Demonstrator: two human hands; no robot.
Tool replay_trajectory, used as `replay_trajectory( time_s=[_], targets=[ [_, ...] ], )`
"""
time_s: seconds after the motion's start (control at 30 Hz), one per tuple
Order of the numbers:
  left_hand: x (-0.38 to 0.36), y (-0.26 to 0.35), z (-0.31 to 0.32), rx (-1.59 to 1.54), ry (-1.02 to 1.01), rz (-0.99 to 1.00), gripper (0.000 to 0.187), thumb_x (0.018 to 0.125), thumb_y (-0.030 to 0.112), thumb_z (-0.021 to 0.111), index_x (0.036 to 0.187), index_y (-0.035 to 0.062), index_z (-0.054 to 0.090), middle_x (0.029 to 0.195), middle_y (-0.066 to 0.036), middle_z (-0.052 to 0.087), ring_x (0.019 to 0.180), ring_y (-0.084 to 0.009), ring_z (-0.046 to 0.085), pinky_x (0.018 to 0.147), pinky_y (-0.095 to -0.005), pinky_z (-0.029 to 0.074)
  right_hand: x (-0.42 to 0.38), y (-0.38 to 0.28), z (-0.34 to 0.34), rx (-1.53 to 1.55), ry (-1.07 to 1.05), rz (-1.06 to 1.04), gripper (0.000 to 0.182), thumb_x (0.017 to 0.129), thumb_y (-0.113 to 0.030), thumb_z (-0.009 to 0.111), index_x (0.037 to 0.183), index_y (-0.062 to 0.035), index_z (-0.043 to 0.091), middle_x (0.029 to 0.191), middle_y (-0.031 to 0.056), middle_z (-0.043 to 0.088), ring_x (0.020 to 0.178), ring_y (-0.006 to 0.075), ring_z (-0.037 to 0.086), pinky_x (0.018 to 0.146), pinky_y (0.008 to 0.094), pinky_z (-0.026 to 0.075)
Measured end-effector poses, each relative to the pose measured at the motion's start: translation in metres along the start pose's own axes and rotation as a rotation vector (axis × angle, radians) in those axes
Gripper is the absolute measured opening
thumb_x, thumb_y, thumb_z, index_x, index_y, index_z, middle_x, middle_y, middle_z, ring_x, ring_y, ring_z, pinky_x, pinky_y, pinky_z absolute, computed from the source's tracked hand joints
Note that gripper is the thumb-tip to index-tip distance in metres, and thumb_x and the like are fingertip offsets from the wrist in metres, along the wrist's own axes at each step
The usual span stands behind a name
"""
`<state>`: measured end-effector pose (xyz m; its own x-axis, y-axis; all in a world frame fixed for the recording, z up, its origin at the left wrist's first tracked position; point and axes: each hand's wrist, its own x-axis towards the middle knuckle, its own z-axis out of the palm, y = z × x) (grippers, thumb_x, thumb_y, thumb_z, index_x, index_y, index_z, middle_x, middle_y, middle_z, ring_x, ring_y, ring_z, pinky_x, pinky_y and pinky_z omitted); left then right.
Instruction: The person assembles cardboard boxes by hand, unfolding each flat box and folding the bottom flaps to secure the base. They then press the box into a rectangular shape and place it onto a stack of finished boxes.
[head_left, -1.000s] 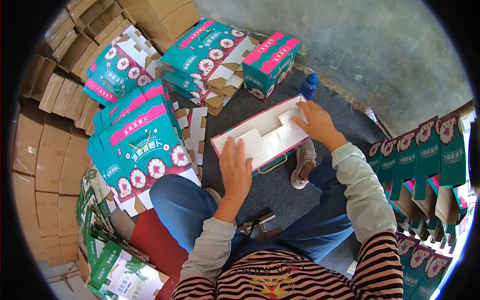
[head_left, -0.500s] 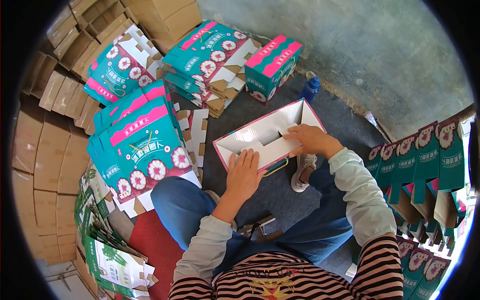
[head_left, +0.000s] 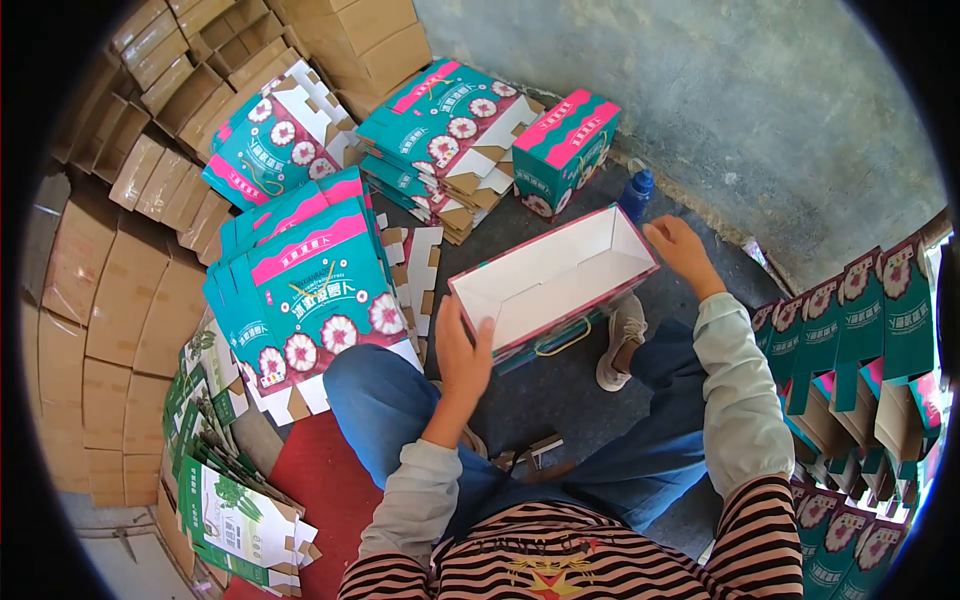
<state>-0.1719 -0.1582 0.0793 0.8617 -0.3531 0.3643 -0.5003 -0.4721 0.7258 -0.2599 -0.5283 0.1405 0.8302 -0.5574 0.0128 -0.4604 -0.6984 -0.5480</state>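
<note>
An open-topped carton (head_left: 565,275) stands in front of me between my legs, its white inside showing and a cord handle (head_left: 563,338) on its near side. My left hand (head_left: 463,360) is at the carton's left end, thumb and fingers apart, touching or very near the edge. Just past the right end is my right hand (head_left: 683,255), its fingers loosely bent with nothing visible in them. A small gap seems to separate it from the carton.
Flat teal and pink cartons (head_left: 315,290) lie stacked at left, with another stack (head_left: 440,120) behind. A finished box (head_left: 567,140) and blue bottle (head_left: 636,195) stand by the wall. Green-white cartons (head_left: 245,515) lie lower left. Teal boxes (head_left: 860,310) are piled at right.
The white flaps inside the carton now lie flat against its bottom. Both hands have come out of the opening and moved apart, to the left and right ends.
</note>
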Motion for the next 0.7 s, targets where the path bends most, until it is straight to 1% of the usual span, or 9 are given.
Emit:
replay_trajectory(
  time_s=[0.1, 0.2, 0.23, 0.3, 0.4, 0.47, 0.57, 0.67, 0.7],
  targets=[
    [0.017, -0.021, 0.0, -0.36, -0.079, -0.391, 0.061, 0.092, 0.045, 0.046, 0.129, -0.0031, 0.043, 0.127, -0.024, 0.048, 0.116, -0.0371, 0.047, 0.1, -0.0429, 0.033, 0.011, 0.038, 0.021, 0.223, -0.08, 0.0, 0.054, 0.089, -0.049, 0.05, 0.112, -0.0009, 0.059, 0.112, 0.0159, 0.061, 0.105, 0.0251, 0.056, 0.088, 0.0324, 0.043],
    [0.037, -0.091, 0.014, -0.448, -0.4, -0.684, 0.081, 0.085, 0.07, 0.034, 0.125, 0.0007, 0.049, 0.118, -0.016, 0.056, 0.109, -0.0278, 0.053, 0.098, -0.047, 0.031, 0.008, 0.017, 0.018, 0.455, -0.222, 0.117, 0.06, 0.091, -0.053, 0.044, 0.119, -0.0017, 0.056, 0.118, 0.0133, 0.059, 0.109, 0.0226, 0.053, 0.09, 0.0321, 0.042],
    [0.043, -0.042, -0.005, -0.482, -0.395, -0.826, 0.095, 0.077, 0.081, 0.027, 0.121, 0.0008, 0.053, 0.119, -0.018, 0.056, 0.108, -0.031, 0.052, 0.095, -0.0493, 0.032, 0.012, 0.023, 0.022, 0.501, -0.254, 0.149, 0.063, 0.09, -0.056, 0.043, 0.12, -0.0022, 0.056, 0.117, 0.0137, 0.059, 0.11, 0.0227, 0.053, 0.09, 0.0331, 0.042],
    [0.049, -0.052, -0.006, -0.555, -0.408, -0.953, 0.1, 0.074, 0.084, 0.028, 0.119, -0.0011, 0.054, 0.119, -0.021, 0.055, 0.108, -0.0338, 0.052, 0.096, -0.0521, 0.031, 0.021, 0.03, 0.03, 0.594, -0.316, 0.209, 0.071, 0.087, -0.063, 0.042, 0.122, -0.0032, 0.055, 0.117, 0.0145, 0.058, 0.111, 0.023, 0.051, 0.091, 0.035, 0.041],
    [0.052, -0.085, -0.001, -0.719, -0.447, -1.127, 0.112, 0.066, 0.091, 0.026, 0.114, -0.0054, 0.055, 0.119, -0.025, 0.053, 0.113, -0.0396, 0.047, 0.097, -0.057, 0.03, 0.019, 0.02, 0.027, 0.636, -0.252, 0.392, 0.084, 0.082, -0.074, 0.036, 0.128, -0.0055, 0.049, 0.103, 0.0097, 0.06, 0.092, 0.0191, 0.056, 0.083, 0.0343, 0.042],
    [0.054, -0.084, -0.004, -0.836, -0.5, -1.233, 0.114, 0.064, 0.092, 0.025, 0.109, -0.0082, 0.056, 0.119, -0.028, 0.052, 0.119, -0.0402, 0.043, 0.097, -0.0565, 0.032, 0.025, 0.033, 0.027, 0.643, -0.326, 0.457, 0.083, 0.081, -0.075, 0.034, 0.126, -0.007, 0.051, 0.1, 0.0083, 0.062, 0.085, 0.0186, 0.058, 0.077, 0.0336, 0.045],
    [0.047, -0.091, -0.004, -0.714, -0.583, -1.22, 0.117, 0.062, 0.094, 0.024, 0.107, -0.0093, 0.056, 0.116, -0.028, 0.054, 0.116, -0.0399, 0.047, 0.096, -0.0556, 0.034, 0.034, 0.061, 0.03, 0.538, -0.533, 0.543, 0.078, 0.084, -0.072, 0.033, 0.124, -0.0093, 0.053, 0.098, 0.0069, 0.064, 0.08, 0.0178, 0.06, 0.069, 0.0327, 0.048],
    [0.033, -0.11, 0.003, -0.656, -0.833, -1.224, 0.117, 0.06, 0.095, 0.022, 0.111, -0.004, 0.057, 0.116, -0.025, 0.056, 0.112, -0.0381, 0.051, 0.093, -0.0543, 0.038, 0.031, 0.065, 0.048, 0.47, -0.704, 0.583, 0.067, 0.088, -0.065, 0.034, 0.124, -0.011, 0.053, 0.104, 0.0065, 0.063, 0.085, 0.0172, 0.062, 0.069, 0.0327, 0.051],
    [0.027, -0.092, 0.0, -0.665, -0.851, -1.237, 0.104, 0.064, 0.091, 0.03, 0.116, 0.0056, 0.058, 0.117, -0.019, 0.058, 0.108, -0.0353, 0.055, 0.09, -0.0542, 0.041, 0.028, 0.063, 0.054, 0.463, -0.744, 0.592, 0.064, 0.09, -0.062, 0.035, 0.124, -0.0115, 0.053, 0.106, 0.0066, 0.063, 0.087, 0.017, 0.062, 0.07, 0.0329, 0.052]
  ],
)
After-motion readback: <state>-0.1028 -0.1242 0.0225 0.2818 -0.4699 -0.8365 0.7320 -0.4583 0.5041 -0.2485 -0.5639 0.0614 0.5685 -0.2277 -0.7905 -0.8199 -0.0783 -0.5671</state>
